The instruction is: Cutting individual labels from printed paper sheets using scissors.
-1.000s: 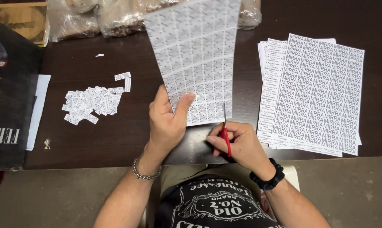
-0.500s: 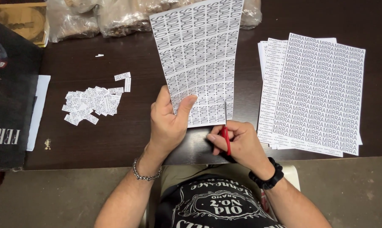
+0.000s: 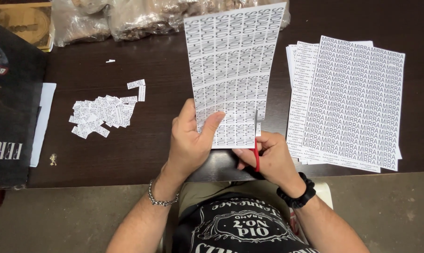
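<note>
Above the near edge of a dark desk, the left hand pinches a printed label sheet upright — its grip clamped on the bottom edge. Just beside it, the right hand grips red-handled scissors, blade touching the sheet's lower right side — cut paper slips lie well apart to the left.

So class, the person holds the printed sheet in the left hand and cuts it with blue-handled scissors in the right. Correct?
Not quite: the head view shows the scissors have red handles, not blue. The left hand does hold the printed sheet, and the right hand cuts.
</note>
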